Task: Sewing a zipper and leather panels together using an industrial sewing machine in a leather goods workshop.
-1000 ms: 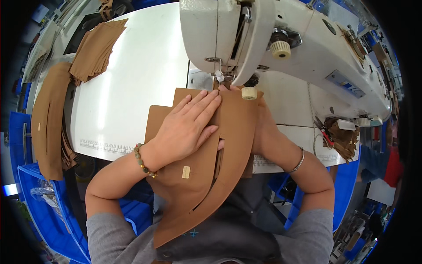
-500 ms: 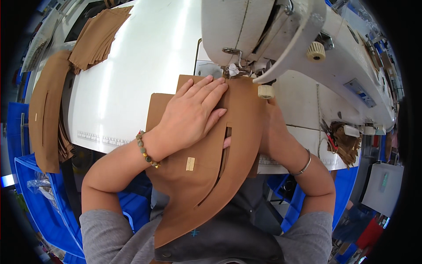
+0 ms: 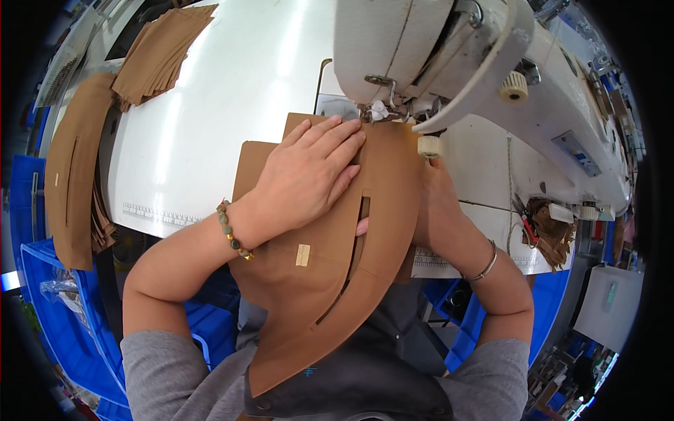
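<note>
A curved brown panel (image 3: 281, 281), leather-like, with a long slit and a small pale patch (image 3: 302, 255), reaches from my lap to the sewing machine (image 3: 393, 42). Its far edge lies at the presser foot (image 3: 380, 111). Flat on top of it rests my left hand (image 3: 309, 168), fingers stretched toward the foot. My right hand (image 3: 437, 200) is at the panel's right side, partly under it, below a cream knob (image 3: 430, 146). A fingertip (image 3: 362, 226) shows through the slit from underneath. Most of the right fingers are hidden, so their grip cannot be told.
Fanned brown pieces (image 3: 158, 56) lie at the far left, beside a stack of slit brown panels (image 3: 70, 175) over the table's left edge. Red-handled snips (image 3: 526, 223) and a brown scrap bundle (image 3: 550, 231) are at right. Blue bins (image 3: 70, 337) stand below the table.
The brown panel and my left hand have shifted slightly forward at the presser foot. The right hand keeps nearly the same place. The view has moved a little.
</note>
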A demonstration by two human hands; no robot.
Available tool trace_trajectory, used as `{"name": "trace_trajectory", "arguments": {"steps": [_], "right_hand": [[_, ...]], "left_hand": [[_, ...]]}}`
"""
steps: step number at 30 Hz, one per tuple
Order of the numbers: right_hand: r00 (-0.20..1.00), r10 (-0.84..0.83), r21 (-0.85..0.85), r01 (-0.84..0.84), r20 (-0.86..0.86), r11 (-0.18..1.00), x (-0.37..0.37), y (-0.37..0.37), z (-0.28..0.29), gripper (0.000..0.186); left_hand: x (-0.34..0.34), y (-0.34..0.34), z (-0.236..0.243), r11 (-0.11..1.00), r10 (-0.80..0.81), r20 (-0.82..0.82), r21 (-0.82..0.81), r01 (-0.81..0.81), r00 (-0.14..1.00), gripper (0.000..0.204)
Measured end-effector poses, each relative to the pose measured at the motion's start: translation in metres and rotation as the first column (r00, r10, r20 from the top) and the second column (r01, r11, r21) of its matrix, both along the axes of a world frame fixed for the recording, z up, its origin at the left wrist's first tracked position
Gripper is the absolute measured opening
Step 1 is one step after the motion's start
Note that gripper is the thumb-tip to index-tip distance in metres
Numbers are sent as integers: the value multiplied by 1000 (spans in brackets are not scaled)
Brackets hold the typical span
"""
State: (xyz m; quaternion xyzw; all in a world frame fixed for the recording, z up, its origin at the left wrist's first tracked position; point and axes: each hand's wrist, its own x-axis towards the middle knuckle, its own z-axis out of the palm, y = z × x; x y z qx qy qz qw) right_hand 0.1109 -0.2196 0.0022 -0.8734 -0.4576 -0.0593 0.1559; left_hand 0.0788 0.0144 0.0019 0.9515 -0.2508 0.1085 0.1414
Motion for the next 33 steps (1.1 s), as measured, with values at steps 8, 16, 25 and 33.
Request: {"name": "trace_trajectory", "arguments": {"steps": [8, 16, 25, 33], "right_hand": [[999, -12, 2, 12, -42, 1000, 0, 0, 1, 81], [1000, 20, 9, -20, -11, 1000, 0, 1, 5, 87], [998, -12, 5, 12, -65, 1000, -1, 2, 7, 89], [999, -14, 17, 15, -39, 1000, -2, 2, 6, 87]], "left_hand": [[14, 4, -3, 1000, 6, 0, -23, -6, 1000, 45], [61, 13, -8, 997, 49, 51, -65, -46, 997, 37], [52, 19, 0, 999, 20, 101, -36, -16, 995, 41], [2, 16, -4, 997, -63, -37, -49, 61, 997, 52]]}}
